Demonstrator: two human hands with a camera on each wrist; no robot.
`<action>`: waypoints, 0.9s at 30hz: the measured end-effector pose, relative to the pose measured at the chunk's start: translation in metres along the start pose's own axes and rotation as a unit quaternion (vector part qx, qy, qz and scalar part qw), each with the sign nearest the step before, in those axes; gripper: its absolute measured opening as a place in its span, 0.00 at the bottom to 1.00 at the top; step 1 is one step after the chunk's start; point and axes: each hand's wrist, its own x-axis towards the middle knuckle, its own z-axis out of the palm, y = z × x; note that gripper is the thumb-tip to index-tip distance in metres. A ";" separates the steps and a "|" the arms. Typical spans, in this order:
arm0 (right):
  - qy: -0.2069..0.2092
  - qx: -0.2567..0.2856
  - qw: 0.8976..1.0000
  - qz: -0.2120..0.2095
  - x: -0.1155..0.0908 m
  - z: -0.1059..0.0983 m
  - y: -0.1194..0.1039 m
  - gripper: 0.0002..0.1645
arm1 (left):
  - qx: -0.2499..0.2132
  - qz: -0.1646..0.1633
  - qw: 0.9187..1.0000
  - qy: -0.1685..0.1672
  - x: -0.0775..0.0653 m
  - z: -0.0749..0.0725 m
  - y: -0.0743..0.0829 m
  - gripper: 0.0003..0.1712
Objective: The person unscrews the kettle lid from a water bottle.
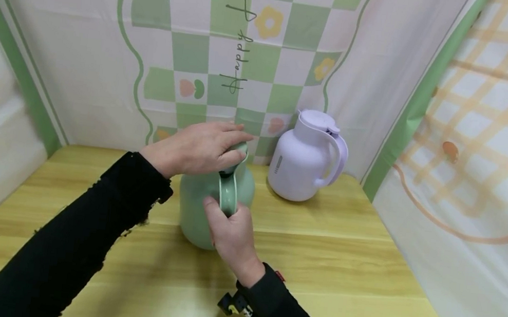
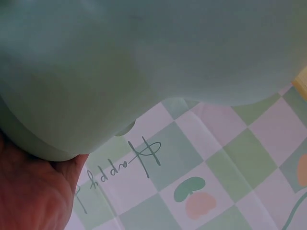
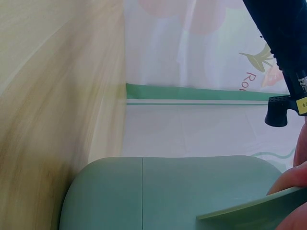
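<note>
A pale green vacuum jug (image 1: pixel 196 217) stands on the wooden table, its handle turned toward me. My left hand (image 1: pixel 196 147) lies across the top of the jug with the fingers stretched out to the right, hiding most of the lid (image 1: pixel 242 149). From the near side my right hand (image 1: pixel 237 240) grips the handle (image 1: pixel 228 197), its thumb on the left. In the left wrist view the palm (image 2: pixel 33 196) meets the jug's top rim. The right wrist view shows the jug's side (image 3: pixel 105 199) and fingers (image 3: pixel 290 177) around the handle.
A lilac jug (image 1: pixel 297 168) with a closed lid stands behind and to the right, handle pointing right. The wooden table (image 1: pixel 340 271) is bounded by a checkered cloth (image 1: pixel 264 61) at the back and printed cloth walls (image 1: pixel 478 151) at the sides.
</note>
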 end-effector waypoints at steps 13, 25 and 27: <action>-0.010 0.000 1.000 -0.004 0.000 -0.002 0.002 0.35 | 0.027 -0.015 0.997 0.065 -0.002 0.007 0.002 0.33; -0.019 0.007 1.000 -0.012 0.000 -0.002 0.003 0.35 | 0.099 -0.081 0.986 0.107 -0.002 0.010 0.023 0.30; -0.020 0.008 1.000 -0.015 0.000 -0.003 0.003 0.35 | 0.109 -0.097 0.983 0.109 -0.001 0.010 0.027 0.29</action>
